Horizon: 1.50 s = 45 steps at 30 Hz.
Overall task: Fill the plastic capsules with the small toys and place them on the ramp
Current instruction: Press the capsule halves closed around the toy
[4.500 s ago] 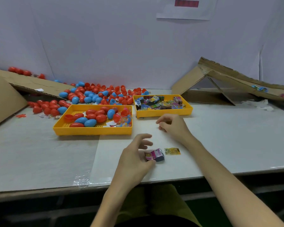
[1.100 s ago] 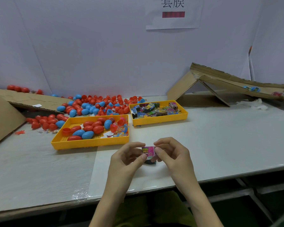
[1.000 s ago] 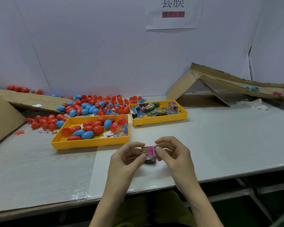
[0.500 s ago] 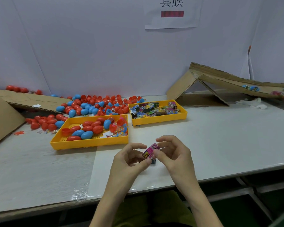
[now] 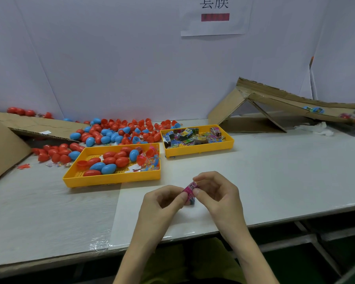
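A small pink toy packet [image 5: 190, 191] is pinched between both hands just above the table's front edge. My left hand [image 5: 162, 203] holds its lower left side with thumb and fingertips. My right hand [image 5: 215, 193] pinches its upper right end. A yellow tray [image 5: 111, 178] holds red and blue egg-shaped capsules [image 5: 119, 160] and loose bits. A second yellow tray [image 5: 199, 149] is full of small colourful toy packets [image 5: 193, 136]. The cardboard ramp [image 5: 285, 103] slopes down to the right at the back right, with a few blue and red pieces [image 5: 314, 109] lying on it.
A big heap of red and blue capsules [image 5: 119, 130] lies behind the trays. Another cardboard sheet [image 5: 29, 126] slopes at the far left with red capsules on it. Crumpled white paper [image 5: 318, 129] sits under the ramp. A white wall stands behind.
The pink packet was lifted off the table and both hands now hold it. Over the last second it tilted from flat to slanted, its right end raised.
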Motion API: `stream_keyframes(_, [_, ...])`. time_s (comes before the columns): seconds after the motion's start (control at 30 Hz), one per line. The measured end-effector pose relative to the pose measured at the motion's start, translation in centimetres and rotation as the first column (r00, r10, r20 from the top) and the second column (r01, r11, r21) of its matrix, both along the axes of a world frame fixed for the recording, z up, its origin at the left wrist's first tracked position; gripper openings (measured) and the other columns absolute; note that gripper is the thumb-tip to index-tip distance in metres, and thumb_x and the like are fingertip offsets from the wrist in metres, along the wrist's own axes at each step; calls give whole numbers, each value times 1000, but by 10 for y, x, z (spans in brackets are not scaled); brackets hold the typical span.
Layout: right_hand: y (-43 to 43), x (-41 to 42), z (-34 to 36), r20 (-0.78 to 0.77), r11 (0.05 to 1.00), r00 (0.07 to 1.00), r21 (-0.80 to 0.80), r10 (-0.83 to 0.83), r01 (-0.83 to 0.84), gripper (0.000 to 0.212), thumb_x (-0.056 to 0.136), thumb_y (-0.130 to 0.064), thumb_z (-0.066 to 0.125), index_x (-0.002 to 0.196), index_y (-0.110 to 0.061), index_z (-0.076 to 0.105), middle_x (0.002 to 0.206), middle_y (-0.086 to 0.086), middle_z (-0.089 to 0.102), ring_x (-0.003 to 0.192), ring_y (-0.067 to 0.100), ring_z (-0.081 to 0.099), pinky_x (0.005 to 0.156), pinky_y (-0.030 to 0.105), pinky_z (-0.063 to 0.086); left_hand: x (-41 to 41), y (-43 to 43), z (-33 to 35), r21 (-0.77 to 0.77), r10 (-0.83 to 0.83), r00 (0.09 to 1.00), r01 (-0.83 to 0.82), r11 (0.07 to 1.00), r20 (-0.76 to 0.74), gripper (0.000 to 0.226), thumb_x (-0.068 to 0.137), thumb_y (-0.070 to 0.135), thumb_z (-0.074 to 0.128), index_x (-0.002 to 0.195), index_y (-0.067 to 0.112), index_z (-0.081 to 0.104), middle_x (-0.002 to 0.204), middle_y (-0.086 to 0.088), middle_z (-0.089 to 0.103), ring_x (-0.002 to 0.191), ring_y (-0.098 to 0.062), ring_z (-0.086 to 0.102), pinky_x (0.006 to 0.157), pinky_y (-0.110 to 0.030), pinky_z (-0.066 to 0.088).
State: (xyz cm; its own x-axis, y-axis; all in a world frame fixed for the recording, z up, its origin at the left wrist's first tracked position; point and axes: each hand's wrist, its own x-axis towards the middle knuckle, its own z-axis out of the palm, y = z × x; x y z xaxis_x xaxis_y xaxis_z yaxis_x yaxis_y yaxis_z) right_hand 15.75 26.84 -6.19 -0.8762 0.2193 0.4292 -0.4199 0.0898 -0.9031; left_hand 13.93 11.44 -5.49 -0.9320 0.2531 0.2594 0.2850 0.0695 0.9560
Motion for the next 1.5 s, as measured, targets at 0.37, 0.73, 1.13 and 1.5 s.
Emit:
stream_keyframes(0.37, [-2,-3,3,115,997,993,80,5,-14,15,80,-29,78,91,-28,68,86,-6,73,81,14,69,72,32,57,-1,-1,-2,-6,-3,999,3,1000,47,9,82,9,78,85,17,74,77,-2,77,79,-13,75,74,-16,54])
stream_keyframes(0.73, [-2,-2,3,133,995,991,95,26,-39,13,87,-17,75,76,-22,72,75,0,73,74,15,68,71,27,54,1,0,0,-65,-65,998,66,996,14,4,88,20,76,85,22,74,81,1,77,83,-13,73,75,-21,56])
stream_keyframes(1.13, [0,1,4,96,995,991,-41,91,-88,11,86,-5,73,87,-15,77,81,0,76,73,11,72,67,15,53,0,-2,2,-35,-24,999,23,999,-29,27,99,12,59,87,24,79,79,3,76,76,-5,68,70,-11,48])
stream_keyframes(1.5, [2,-1,3,56,997,996,-9,71,-70,20,87,-10,73,78,-28,76,79,-3,73,77,7,68,69,15,50,1,0,4,96,28,997,-34,995,65,35,97,17,58,86,42,80,84,0,78,76,-11,71,69,-16,52])
